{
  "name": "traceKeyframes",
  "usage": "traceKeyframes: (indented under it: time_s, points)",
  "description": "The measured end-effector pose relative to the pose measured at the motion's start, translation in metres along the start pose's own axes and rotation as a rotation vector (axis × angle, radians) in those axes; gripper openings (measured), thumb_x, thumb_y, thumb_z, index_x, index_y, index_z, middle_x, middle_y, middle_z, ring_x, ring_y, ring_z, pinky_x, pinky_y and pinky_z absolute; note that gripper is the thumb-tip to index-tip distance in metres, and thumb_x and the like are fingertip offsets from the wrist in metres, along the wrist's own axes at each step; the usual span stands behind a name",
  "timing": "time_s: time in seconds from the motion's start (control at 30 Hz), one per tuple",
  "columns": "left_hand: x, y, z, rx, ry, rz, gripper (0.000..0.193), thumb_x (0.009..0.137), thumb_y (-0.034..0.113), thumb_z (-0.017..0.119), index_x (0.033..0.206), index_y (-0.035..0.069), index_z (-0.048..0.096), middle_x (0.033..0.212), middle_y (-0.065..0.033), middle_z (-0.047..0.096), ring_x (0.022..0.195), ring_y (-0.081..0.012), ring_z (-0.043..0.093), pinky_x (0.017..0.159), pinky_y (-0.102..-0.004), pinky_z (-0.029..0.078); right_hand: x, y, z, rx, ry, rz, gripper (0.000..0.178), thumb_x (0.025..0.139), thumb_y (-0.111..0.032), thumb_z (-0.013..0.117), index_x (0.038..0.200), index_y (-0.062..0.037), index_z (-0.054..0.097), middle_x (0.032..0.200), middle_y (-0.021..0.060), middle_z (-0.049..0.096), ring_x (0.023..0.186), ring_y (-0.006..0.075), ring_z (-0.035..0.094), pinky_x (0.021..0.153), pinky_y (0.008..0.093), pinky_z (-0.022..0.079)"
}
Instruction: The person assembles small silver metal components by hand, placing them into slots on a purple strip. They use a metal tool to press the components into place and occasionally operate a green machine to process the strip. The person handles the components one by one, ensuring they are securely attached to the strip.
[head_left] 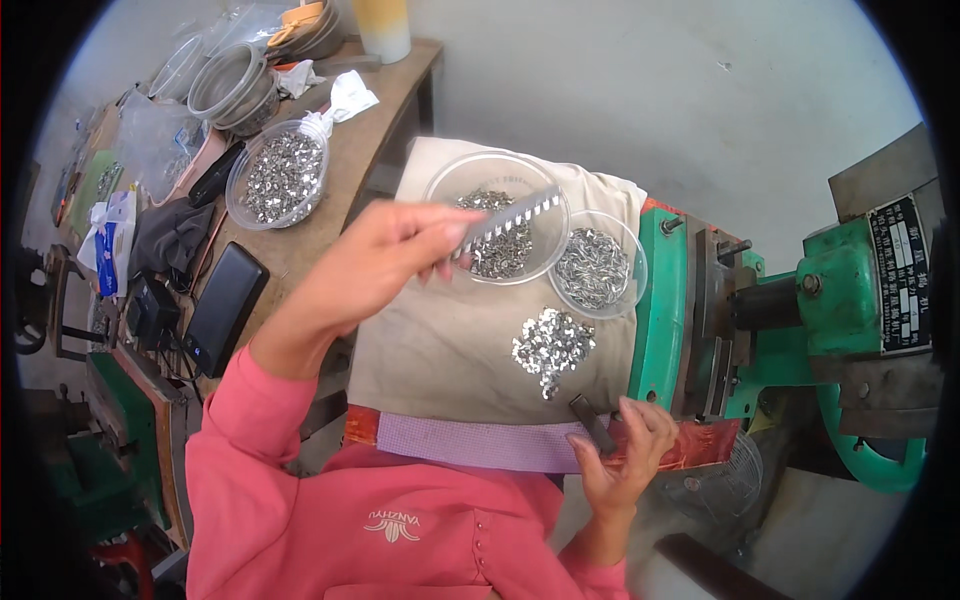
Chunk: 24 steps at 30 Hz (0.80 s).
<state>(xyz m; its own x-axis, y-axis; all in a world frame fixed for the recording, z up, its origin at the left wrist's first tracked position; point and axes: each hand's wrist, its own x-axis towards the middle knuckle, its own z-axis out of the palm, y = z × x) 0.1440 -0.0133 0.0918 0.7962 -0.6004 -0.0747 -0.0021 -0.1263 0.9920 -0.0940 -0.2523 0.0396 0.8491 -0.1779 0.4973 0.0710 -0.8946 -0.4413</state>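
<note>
My left hand (pixel 395 250) is closed around one end of a flat grey metal strip (pixel 512 218) with a row of bright notches or small parts along its edge. It holds the strip tilted above a large clear plastic tub (pixel 497 165) with small metal pieces (pixel 505 250) in it. My right hand (pixel 625 455), fingers apart, is at the front edge beside a short dark metal bar (pixel 592 425); whether it touches the bar I cannot tell. A loose pile of shiny small metal pieces (pixel 553 345) lies on the beige cloth (pixel 440 370).
Right of the large tub is a smaller clear tub (pixel 597 268) of curved metal pieces. A green press machine (pixel 840 290) stands at the right. The wooden table (pixel 345 150) on the left bears another tub of pieces (pixel 283 178), a black phone-like device (pixel 228 308) and stacked bowls (pixel 232 90).
</note>
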Motion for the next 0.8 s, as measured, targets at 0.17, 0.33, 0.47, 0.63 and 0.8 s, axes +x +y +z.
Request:
traceKeyframes:
  time_s: [0.17, 0.33, 0.47, 0.63, 0.8]
  points:
    - [0.038, -0.023, 0.011, 0.898, 0.311, 0.406, 0.031, 0.099, 0.014, 0.057, 0.125, -0.002, 0.065, 0.087, -0.0085, 0.060, 0.077, -0.0158, 0.060, 0.067, -0.0320, 0.044, -0.020, 0.002, -0.002, -0.090, -0.041, 0.055, 0.049, 0.067, -0.019, 0.087, 0.111, -0.0081, 0.070, 0.110, 0.0076, 0.063, 0.106, 0.0303, 0.054, 0.096, 0.0433, 0.040]
    - [0.022, -0.017, 0.008, 0.660, 0.276, 0.234, 0.030, 0.099, 0.014, 0.057, 0.123, -0.003, 0.066, 0.084, -0.0069, 0.061, 0.076, -0.0146, 0.060, 0.066, -0.0302, 0.045, -0.026, 0.006, 0.001, -0.060, -0.032, 0.039, 0.040, 0.067, -0.014, 0.085, 0.105, -0.0082, 0.072, 0.107, 0.0066, 0.064, 0.101, 0.0287, 0.056, 0.093, 0.0417, 0.042]
    - [-0.012, -0.012, 0.018, -0.131, -0.081, -0.178, 0.036, 0.102, 0.023, 0.058, 0.124, -0.005, 0.066, 0.088, -0.0028, 0.068, 0.074, -0.0065, 0.058, 0.065, -0.0217, 0.046, -0.023, 0.003, 0.003, 0.031, 0.024, 0.025, 0.039, 0.069, -0.016, 0.086, 0.105, -0.0103, 0.073, 0.108, 0.0052, 0.064, 0.100, 0.0269, 0.057, 0.091, 0.0402, 0.042]
    - [-0.065, -0.044, 0.051, -0.408, -0.358, -0.627, 0.035, 0.103, 0.022, 0.056, 0.122, -0.006, 0.066, 0.088, -0.0054, 0.069, 0.073, -0.0080, 0.059, 0.064, -0.0214, 0.046, -0.003, -0.020, 0.018, 0.080, 0.000, -0.086, 0.042, 0.071, -0.023, 0.085, 0.111, -0.0164, 0.074, 0.111, 0.0005, 0.064, 0.098, 0.0228, 0.059, 0.090, 0.0370, 0.039]
    - [-0.083, -0.075, 0.078, -0.490, -0.503, -0.782, 0.033, 0.105, 0.024, 0.052, 0.116, -0.003, 0.068, 0.088, -0.0043, 0.069, 0.072, -0.0076, 0.059, 0.063, -0.0209, 0.046, -0.008, -0.015, 0.021, 0.024, -0.270, -0.223, 0.036, 0.077, -0.026, 0.080, 0.110, -0.0163, 0.072, 0.105, -0.0030, 0.066, 0.094, 0.0181, 0.060, 0.089, 0.0360, 0.037]
